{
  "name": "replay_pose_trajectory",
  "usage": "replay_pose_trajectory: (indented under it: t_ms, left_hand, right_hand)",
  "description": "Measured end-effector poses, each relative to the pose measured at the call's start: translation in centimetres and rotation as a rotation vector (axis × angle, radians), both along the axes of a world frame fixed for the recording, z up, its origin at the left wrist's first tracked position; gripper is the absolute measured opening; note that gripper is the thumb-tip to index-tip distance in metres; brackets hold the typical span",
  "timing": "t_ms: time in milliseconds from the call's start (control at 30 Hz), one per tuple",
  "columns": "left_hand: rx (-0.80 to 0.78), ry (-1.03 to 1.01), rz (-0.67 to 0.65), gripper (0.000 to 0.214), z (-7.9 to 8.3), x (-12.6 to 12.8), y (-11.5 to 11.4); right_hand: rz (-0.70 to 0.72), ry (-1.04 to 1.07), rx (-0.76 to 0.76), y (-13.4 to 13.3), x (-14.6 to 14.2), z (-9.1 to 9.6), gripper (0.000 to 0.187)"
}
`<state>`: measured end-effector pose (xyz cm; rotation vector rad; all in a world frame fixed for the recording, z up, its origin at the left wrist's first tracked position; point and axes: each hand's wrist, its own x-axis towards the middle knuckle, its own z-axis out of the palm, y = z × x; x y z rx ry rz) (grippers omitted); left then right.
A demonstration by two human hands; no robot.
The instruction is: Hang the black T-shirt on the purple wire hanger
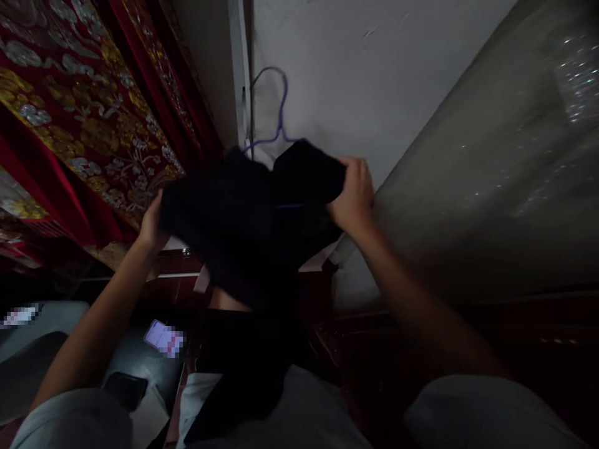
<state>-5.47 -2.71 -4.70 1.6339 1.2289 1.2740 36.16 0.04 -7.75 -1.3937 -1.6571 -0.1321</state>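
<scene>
A black garment [243, 218] hangs on a thin purple wire hanger [281, 121], whose hook reaches up beside a pale upright rail. My left hand [153, 221] is closed on the garment's left edge, with the fingers partly behind the cloth. On the opposite side, my right hand [353, 193] grips the garment's right edge. The cloth is spread between both hands and droops toward my lap. Part of the hanger's purple lower bar shows through the open middle. It is too dark to tell which kind of garment this is.
Red cloth with gold and silver decoration [107, 118] hangs at the left. Behind the hanger is a pale wall [365, 81]. Plastic-covered bulk [491, 168] fills the right side. A lit phone [163, 338] and a dark flat object [125, 390] lie on a dark surface lower left.
</scene>
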Motion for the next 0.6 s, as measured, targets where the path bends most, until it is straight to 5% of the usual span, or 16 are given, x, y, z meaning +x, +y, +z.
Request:
replay_pose_trajectory:
  t_ms: [133, 233, 300, 400, 500, 600]
  left_hand:
    - [0.535, 0.193, 0.504, 0.027, -3.2, 0.9, -3.9]
    - [0.699, 0.434, 0.435, 0.026, -5.9, 4.6, -5.7]
    - [0.621, 0.583, 0.182, 0.028, -7.2, 7.5, -6.0]
    - [0.316, 0.771, -0.090, 0.057, -8.1, 11.3, -5.5]
    - [0.118, 0.803, -0.046, 0.076, -8.1, 13.4, -4.9]
    - [0.164, 0.786, 0.053, 0.073, -7.8, 14.1, -4.9]
  right_hand:
    - [-0.086, 0.030, -0.019, -0.3, 0.3, 3.7, 0.056]
    - [-0.015, -0.023, -0.040, -1.4, -1.4, 6.6, 0.053]
    - [0.028, -0.083, -0.060, -2.5, -2.6, 7.8, 0.054]
    - [0.015, -0.172, -0.054, -4.1, -3.6, 8.1, 0.061]
    - [0.018, -0.202, -0.052, -5.1, -3.0, 7.3, 0.065]
    - [0.033, -0.208, -0.056, -5.2, -2.1, 6.6, 0.063]
